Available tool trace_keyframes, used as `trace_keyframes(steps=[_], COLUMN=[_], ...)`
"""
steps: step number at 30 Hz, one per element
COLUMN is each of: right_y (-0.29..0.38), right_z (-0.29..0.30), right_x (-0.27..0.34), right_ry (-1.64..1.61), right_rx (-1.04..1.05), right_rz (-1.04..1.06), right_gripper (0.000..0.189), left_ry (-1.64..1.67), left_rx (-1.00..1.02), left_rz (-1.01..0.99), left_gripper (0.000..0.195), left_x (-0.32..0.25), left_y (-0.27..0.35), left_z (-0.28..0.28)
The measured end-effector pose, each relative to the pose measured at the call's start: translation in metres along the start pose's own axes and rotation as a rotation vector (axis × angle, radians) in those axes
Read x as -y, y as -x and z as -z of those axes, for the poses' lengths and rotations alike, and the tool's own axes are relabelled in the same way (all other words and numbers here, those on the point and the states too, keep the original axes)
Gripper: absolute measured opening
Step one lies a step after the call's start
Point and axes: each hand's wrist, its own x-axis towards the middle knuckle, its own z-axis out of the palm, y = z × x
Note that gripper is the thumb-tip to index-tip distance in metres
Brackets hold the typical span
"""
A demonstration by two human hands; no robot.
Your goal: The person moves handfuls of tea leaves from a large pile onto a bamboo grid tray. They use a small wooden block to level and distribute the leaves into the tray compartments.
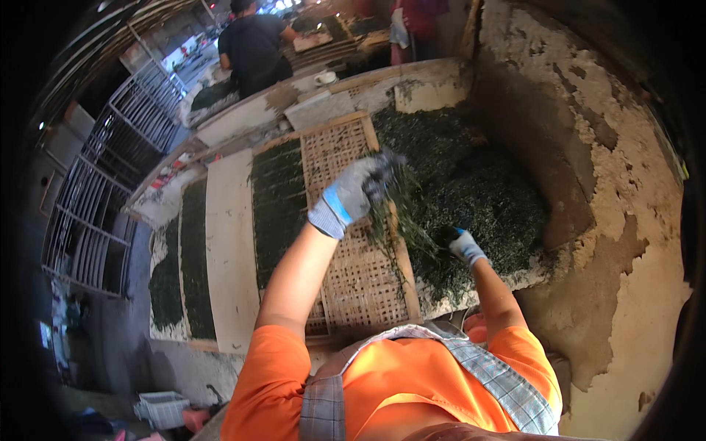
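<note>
My left hand (358, 187), in a grey-blue knit glove with dark fingers, is raised over a woven bamboo tray (358, 281) and grips dark green leafy strands (408, 220). They trail from it towards the heap; motion blurs the fingers. At the near edge of a large dark green heap of shredded plant matter (485, 187) is my right hand (468, 246), gloved too, its fingertips partly hidden against the green mass. The tray has a wooden frame and lies left of the heap. Beside it, a dark green layer (278, 204) covers another section.
Further left are a pale board (231, 248) and more green-covered strips (196, 259). A rough, peeling wall (623, 220) rises at the right. Barred metal racks (88, 220) stand at the left. Beyond the low wall, a person in dark clothes (253, 49) works; another person in red is partly visible.
</note>
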Motion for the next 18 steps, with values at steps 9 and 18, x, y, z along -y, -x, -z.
trace_keyframes(steps=[9,18], right_y=[0.113,0.114], right_z=[-0.121,-0.256], right_x=[0.208,0.118], right_ry=[-0.946,-0.208], right_rx=[0.334,0.292], right_rz=[-0.023,0.216], right_gripper=[0.047,0.049], left_ry=[0.138,-0.241], left_rx=[-0.057,-0.231], left_rz=[0.160,0.325], left_gripper=[0.030,0.023], left_x=[0.085,0.219], left_y=[0.077,0.249], left_z=[0.054,0.210])
